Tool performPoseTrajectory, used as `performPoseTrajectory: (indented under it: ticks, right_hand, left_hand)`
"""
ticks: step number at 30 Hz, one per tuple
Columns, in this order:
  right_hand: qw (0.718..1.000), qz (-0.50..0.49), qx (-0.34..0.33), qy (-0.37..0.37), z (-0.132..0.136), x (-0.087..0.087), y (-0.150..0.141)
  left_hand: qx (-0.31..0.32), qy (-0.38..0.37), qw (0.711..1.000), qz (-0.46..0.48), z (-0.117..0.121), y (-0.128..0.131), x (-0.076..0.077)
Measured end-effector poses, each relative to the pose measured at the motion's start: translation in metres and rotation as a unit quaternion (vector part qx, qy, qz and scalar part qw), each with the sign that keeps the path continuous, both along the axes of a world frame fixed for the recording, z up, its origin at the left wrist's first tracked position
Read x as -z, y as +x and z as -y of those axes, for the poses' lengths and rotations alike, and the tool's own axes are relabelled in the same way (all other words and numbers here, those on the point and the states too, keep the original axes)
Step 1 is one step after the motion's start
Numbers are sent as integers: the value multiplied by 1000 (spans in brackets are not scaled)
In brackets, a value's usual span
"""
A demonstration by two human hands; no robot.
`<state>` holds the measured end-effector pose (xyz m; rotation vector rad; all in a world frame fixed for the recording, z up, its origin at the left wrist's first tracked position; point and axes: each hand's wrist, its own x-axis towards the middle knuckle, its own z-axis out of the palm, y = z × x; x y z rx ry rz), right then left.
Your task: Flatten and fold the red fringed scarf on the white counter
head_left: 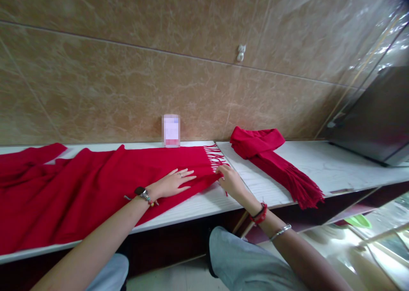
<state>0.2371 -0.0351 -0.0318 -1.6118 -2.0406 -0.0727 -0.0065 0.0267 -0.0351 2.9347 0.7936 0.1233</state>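
A wide red scarf (pixel 105 176) is spread along the white counter, flat near its fringed right end and wrinkled further left. My left hand (pixel 174 183) lies flat on the cloth with its fingers stretched out. At the fringed end, my right hand (pixel 231 181) pinches the scarf's near corner, its fingers closed on the edge. Right of that hand rests a second red scarf (pixel 265 154), folded over at the back, its fringe hanging over the counter's front edge.
Behind the counter (pixel 332 163) rises a brown marbled tile wall (pixel 128 82). A blurred upright card or phone (pixel 171 131) leans there. A dark appliance (pixel 373 116) stands at the right. Open shelving lies below, with a green basin (pixel 361 220) beyond it.
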Motion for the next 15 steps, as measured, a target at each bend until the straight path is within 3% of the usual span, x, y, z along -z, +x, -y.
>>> performPoseTrajectory:
  ticks: [4,10,12,15]
  right_hand:
    - [997,-2,28,70,10,-13,17]
    - [973,206,34,-95,38,-32,44]
    - [976,202,28,-79,42,-36,44]
    - [993,110,-9,-33,35,-36,34]
  left_hand:
    - [-10,-10,1000,-3,2,1,-2]
    - [-24,-10,1000,-7,8,1,-6]
    - [-27,-4,1000,-5,9,2,-6]
    - [-27,-8,1000,-7,9,2,-4]
